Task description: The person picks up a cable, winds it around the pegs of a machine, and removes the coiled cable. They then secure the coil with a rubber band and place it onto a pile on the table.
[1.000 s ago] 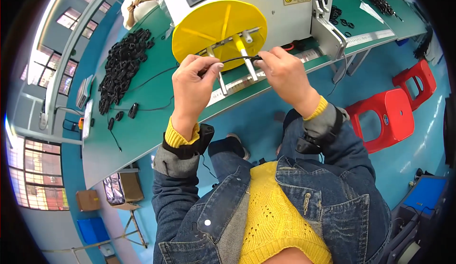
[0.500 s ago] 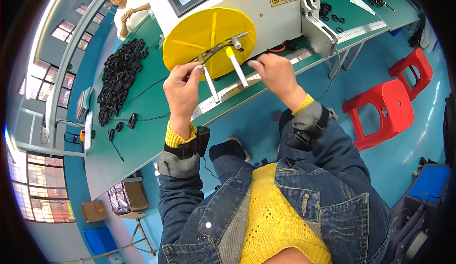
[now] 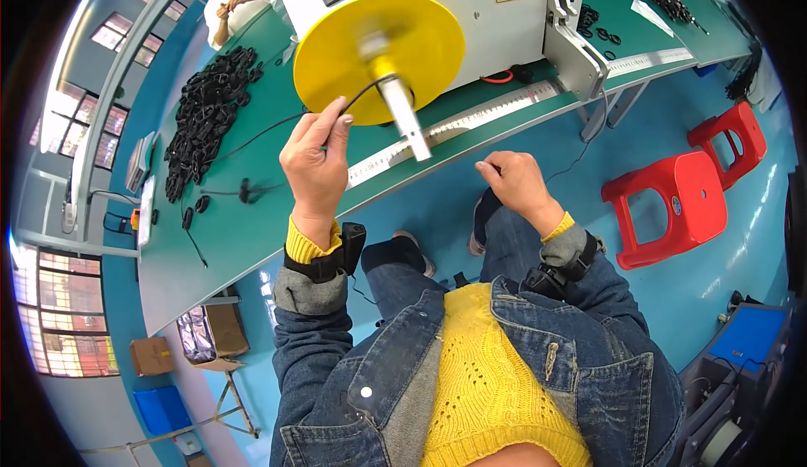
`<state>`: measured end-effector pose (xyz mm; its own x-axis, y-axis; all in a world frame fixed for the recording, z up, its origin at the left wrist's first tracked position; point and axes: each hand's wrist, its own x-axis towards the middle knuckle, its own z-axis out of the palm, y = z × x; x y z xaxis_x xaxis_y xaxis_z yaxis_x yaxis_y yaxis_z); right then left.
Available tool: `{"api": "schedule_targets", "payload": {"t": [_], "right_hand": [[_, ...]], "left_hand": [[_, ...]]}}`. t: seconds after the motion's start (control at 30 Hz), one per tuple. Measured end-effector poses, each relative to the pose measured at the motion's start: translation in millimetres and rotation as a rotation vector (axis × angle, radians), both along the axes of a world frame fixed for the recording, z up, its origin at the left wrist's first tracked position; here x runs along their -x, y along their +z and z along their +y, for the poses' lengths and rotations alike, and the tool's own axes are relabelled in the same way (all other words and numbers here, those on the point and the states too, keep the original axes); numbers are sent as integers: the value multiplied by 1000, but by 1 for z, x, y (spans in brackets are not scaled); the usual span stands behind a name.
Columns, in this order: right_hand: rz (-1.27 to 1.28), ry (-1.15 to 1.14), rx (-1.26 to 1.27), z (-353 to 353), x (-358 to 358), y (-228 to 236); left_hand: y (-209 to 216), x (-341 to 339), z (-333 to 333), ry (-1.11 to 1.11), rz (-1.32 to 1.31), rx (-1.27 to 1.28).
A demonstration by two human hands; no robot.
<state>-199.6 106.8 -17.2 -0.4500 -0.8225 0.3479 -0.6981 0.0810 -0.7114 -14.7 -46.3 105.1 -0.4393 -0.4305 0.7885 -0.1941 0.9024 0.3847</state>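
Note:
My left hand (image 3: 314, 164) pinches a thin black cable (image 3: 363, 94) between thumb and fingertips. From there the cable runs up to the winding posts (image 3: 403, 118) in front of a round yellow disc (image 3: 332, 59), and its other side trails left over the table. The posts look smeared, as if turning. The disc sits on the front of a white winding machine (image 3: 458, 34) with a screen. My right hand (image 3: 523, 186) hangs off the table edge, right of the posts, fingers curled with nothing visible in them.
A heap of black coiled cables (image 3: 206, 118) lies left on the green table (image 3: 189, 240). A steel ruler (image 3: 496, 112) runs along its front edge. Red stools (image 3: 685, 194) stand on the right. Another person (image 3: 239, 0) works at the far left.
The posts have rotated and are now blurred. My right hand has drawn back from them, down and to the right. My left hand keeps hold of the cable; a small coil at left is moving.

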Motion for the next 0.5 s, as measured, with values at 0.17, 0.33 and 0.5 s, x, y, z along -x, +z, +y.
{"api": "schedule_targets", "payload": {"t": [0.17, 0.33, 0.5], "right_hand": [[-3, 30, 0, 9, -2, -3], [-14, 67, -28, 10, -4, -9], [-46, 448, 135, -30, -59, -5]], "left_hand": [[-2, 1, 12, -5, -35, -1], [-15, -3, 0, -20, -49, -8], [-8, -3, -23, -114, -33, -76]]}}
